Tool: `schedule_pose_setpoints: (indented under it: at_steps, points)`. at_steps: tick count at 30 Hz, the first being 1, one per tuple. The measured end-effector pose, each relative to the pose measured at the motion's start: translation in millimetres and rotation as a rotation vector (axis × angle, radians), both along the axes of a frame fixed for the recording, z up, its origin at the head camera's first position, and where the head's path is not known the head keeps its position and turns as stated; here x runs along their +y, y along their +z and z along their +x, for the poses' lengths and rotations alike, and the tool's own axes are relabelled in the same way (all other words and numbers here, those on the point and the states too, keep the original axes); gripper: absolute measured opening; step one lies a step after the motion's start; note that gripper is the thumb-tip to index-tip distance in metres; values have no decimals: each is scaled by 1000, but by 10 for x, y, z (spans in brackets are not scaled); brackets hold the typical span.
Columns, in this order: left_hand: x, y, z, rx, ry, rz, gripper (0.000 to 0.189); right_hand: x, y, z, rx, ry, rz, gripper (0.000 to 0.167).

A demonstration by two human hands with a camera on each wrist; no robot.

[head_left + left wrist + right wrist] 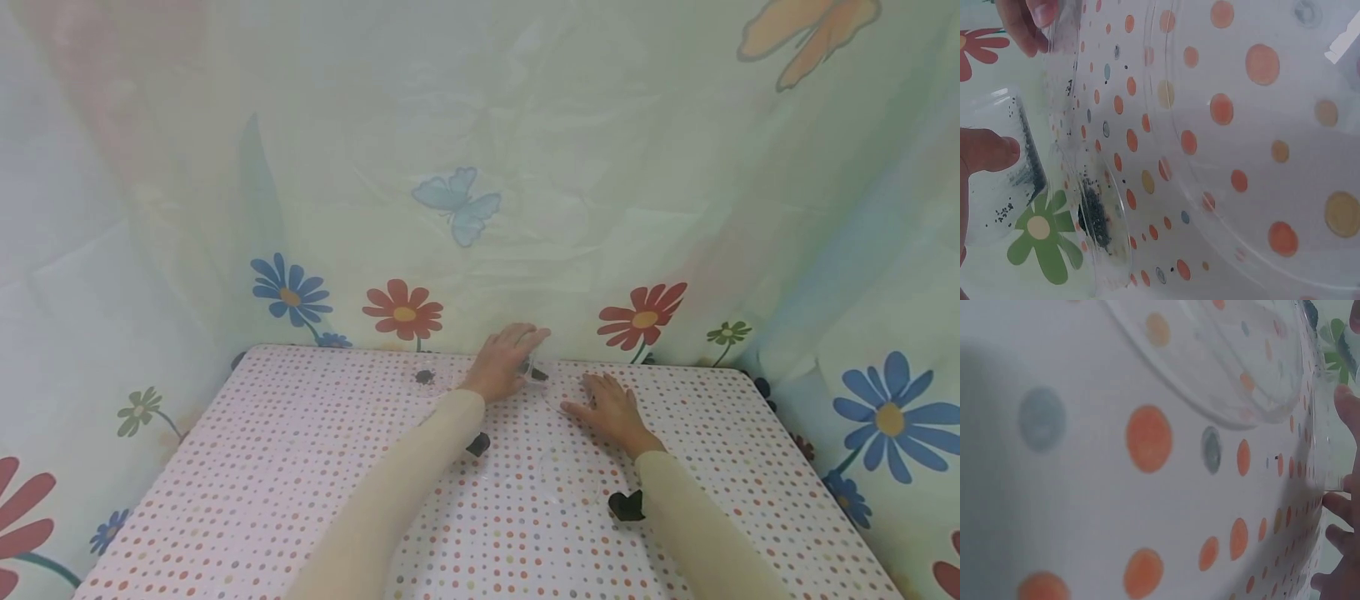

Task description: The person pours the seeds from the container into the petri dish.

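My left hand [506,367] grips a tilted clear plastic cup [988,206] at the back of the table, its thumb pressed flat on the wall. Dark small grains lie along one side of the cup. My right hand [611,412] is beside it, fingers spread and fairly straight, fingertips at the edge of a clear shallow dish [1063,81] with a few grains in it. Left of the left hand, another clear dish [1119,250] bears a heap of dark grains [425,377]. Nearer than both hands lies a large round clear dish [1157,112].
A dotted cloth [300,467] covers the table, with several stray grains on it. Behind the table's back edge hangs a pale curtain [540,167] with flowers and butterflies. Black pieces [626,506] show at the wrists.
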State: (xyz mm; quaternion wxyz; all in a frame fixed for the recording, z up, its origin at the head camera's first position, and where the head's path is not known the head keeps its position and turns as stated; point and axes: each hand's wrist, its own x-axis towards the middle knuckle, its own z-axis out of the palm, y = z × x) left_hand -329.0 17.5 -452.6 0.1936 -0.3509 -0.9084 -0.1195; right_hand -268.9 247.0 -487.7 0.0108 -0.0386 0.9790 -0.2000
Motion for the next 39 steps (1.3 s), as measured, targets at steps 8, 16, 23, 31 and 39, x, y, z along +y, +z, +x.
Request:
schedule_pose_setpoints:
  at_steps: [8,16,23,31,39]
  points:
    - [78,-6,1,32,1,-36,95,6,-2,29,-15,-16,-62,82]
    - [168,11,-19,32,-20,-68,95,-10,8,27,-34,-43,-89,82]
    - [227,8,-4,87,-35,-81,91,5,-19,30,-33,-31,-106,84]
    - [283,4,29,138,-55,-127,94,5,-23,53,-34,-38,-91,84]
    - [318,36,29,117,-22,-170,88,12,-67,11,-16,-23,-90,87]
